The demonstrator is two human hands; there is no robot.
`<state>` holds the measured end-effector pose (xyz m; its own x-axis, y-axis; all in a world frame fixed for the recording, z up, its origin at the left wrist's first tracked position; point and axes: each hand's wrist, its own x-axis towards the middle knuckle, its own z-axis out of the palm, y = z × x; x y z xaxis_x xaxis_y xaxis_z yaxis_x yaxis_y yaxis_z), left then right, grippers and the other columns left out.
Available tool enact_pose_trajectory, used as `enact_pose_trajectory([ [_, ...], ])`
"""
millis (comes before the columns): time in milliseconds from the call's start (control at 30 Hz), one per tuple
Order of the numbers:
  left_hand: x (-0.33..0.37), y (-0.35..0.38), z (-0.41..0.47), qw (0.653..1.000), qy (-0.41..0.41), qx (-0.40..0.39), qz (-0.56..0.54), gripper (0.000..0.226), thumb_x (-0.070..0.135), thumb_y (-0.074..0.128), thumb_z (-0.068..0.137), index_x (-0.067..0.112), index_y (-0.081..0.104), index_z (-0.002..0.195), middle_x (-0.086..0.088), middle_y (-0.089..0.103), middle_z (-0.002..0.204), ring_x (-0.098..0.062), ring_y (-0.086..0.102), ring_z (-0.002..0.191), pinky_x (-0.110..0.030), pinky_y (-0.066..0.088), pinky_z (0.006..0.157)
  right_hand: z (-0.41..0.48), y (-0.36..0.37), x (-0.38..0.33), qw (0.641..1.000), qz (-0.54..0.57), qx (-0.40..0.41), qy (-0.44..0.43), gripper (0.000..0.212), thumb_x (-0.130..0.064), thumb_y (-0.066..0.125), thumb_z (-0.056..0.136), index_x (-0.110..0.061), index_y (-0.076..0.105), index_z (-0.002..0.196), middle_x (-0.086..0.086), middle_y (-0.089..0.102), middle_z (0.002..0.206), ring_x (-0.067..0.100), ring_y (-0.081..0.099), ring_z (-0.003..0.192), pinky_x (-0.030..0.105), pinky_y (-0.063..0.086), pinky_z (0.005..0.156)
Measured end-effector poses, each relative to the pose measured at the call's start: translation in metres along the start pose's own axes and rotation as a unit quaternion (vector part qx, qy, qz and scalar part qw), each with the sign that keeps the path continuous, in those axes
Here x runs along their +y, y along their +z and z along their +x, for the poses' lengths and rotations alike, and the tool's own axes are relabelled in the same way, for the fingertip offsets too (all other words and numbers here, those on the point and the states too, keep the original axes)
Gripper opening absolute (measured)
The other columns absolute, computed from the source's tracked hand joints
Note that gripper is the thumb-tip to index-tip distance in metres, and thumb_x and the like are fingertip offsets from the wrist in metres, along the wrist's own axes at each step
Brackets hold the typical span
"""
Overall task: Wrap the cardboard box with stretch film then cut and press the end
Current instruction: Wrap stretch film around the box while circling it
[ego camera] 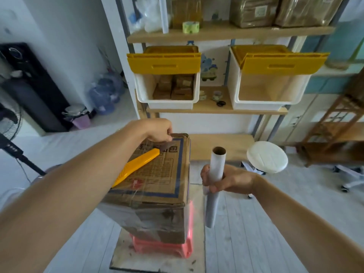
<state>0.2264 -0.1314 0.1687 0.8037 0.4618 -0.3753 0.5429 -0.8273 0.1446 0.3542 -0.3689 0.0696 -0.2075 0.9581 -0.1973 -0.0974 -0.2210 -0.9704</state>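
Nearest, low on the floor, a pink stool (163, 247) carries the cardboard box (157, 196). This probably raises it so the roll can pass round all its sides without stooping. The box stands on end at the centre, tilted a little, and a glossy sheet of film (128, 213) already lies over its near face, so wrapping looks well under way. Just right of the box, the right hand (228, 181) is clenched round the middle of the stretch film roll (217, 164). It holds the roll upright, beside the box's right face, an angle that should let the film pay off flat. A faint sheen between roll and box suggests the film runs taut there, though it is hard to be sure. A yellow utility knife (136, 166) rests loose on the box top, likely parked within reach for the cut. At the far left top corner, the left hand (159, 131) curls its fingers over the box edge, apparently steadying it against the pull. Whether a film end is also pinched there I cannot tell. Farther right stands a white round stool (266, 156), and beyond it a shelf (216, 110) carries yellow-lidded bins (165, 95).
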Motion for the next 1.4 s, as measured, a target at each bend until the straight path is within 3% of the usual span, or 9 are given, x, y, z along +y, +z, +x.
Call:
enact_pose_trajectory([
  [133,0.001,0.005,-0.005,0.998,-0.029,0.049,-0.026,0.022,0.027,0.063,0.094,0.018,0.065,0.114,0.0,0.066,0.112,-0.019,0.062,0.102,-0.036,0.05,0.088,0.01,-0.024,-0.007,0.999,-0.04,-0.022,0.013,0.035,0.011,0.065,0.074,-0.01,0.066,0.103,0.019,0.05,0.099,0.031,0.05,0.094,0.046,0.042,0.087],
  [333,0.009,0.013,-0.016,0.99,-0.082,0.1,-0.053,0.016,0.027,0.065,0.092,0.025,0.063,0.108,0.003,0.061,0.112,-0.016,0.055,0.1,-0.036,0.047,0.092,0.026,-0.046,-0.032,0.98,-0.195,-0.046,0.017,0.021,0.003,0.076,0.081,0.01,0.064,0.098,0.013,0.072,0.107,0.025,0.067,0.106,0.038,0.054,0.095],
  [633,0.04,0.018,-0.027,0.971,-0.18,0.119,-0.1,0.027,0.023,0.041,0.102,0.018,0.066,0.112,-0.003,0.063,0.12,-0.023,0.057,0.11,-0.04,0.045,0.097,0.035,-0.087,-0.05,0.955,-0.233,-0.184,0.018,0.016,-0.005,0.075,0.081,-0.013,0.067,0.092,0.003,0.062,0.095,0.016,0.059,0.09,0.031,0.049,0.081],
  [833,0.05,0.021,-0.034,0.957,-0.201,0.135,-0.158,0.036,0.022,0.037,0.103,0.017,0.065,0.125,-0.002,0.058,0.134,-0.02,0.051,0.124,-0.032,0.035,0.102,0.048,-0.114,-0.054,0.961,-0.199,-0.185,0.047,0.035,-0.01,0.07,0.082,-0.002,0.055,0.111,0.006,0.071,0.117,0.023,0.063,0.117,0.038,0.048,0.099],
  [933,0.049,0.022,-0.033,0.954,-0.203,0.143,-0.17,0.036,0.023,0.036,0.103,0.02,0.066,0.122,0.0,0.059,0.132,-0.018,0.051,0.123,-0.031,0.035,0.1,0.055,-0.118,-0.06,0.955,-0.23,-0.188,0.021,0.026,-0.018,0.069,0.09,-0.004,0.057,0.108,0.013,0.071,0.11,0.033,0.065,0.11,0.046,0.048,0.099],
  [1100,0.044,0.027,-0.033,0.945,-0.21,0.153,-0.199,0.036,0.028,0.037,0.102,0.026,0.068,0.117,0.006,0.059,0.128,-0.015,0.053,0.122,-0.039,0.037,0.108,0.071,-0.129,-0.061,0.952,-0.254,-0.169,-0.031,0.024,-0.005,0.064,0.092,0.011,0.058,0.11,0.011,0.064,0.098,0.014,0.063,0.091,0.031,0.053,0.089],
  [1200,0.043,0.03,-0.031,0.939,-0.223,0.16,-0.21,0.036,0.028,0.037,0.102,0.028,0.068,0.119,0.01,0.058,0.129,-0.012,0.051,0.123,-0.039,0.034,0.112,0.086,-0.136,-0.061,0.95,-0.244,-0.193,-0.037,0.028,-0.002,0.068,0.089,0.016,0.056,0.108,0.024,0.068,0.107,0.023,0.068,0.098,0.025,0.055,0.086],
  [1300,0.045,0.029,-0.029,0.933,-0.231,0.17,-0.216,0.039,0.033,0.033,0.102,0.03,0.069,0.116,0.012,0.061,0.124,-0.009,0.053,0.119,-0.039,0.036,0.112,0.111,-0.142,-0.066,0.94,-0.23,-0.249,-0.027,0.021,0.0,0.07,0.087,0.01,0.056,0.098,0.027,0.067,0.1,0.039,0.066,0.099,0.039,0.055,0.093],
  [1400,0.053,0.029,-0.03,0.921,-0.26,0.184,-0.227,0.039,0.036,0.031,0.103,0.032,0.069,0.112,0.013,0.062,0.119,-0.009,0.055,0.113,-0.038,0.039,0.108,0.139,-0.147,-0.07,0.914,-0.235,-0.331,-0.022,0.012,-0.005,0.071,0.089,-0.009,0.059,0.089,0.009,0.062,0.091,0.03,0.063,0.09,0.049,0.052,0.093],
])
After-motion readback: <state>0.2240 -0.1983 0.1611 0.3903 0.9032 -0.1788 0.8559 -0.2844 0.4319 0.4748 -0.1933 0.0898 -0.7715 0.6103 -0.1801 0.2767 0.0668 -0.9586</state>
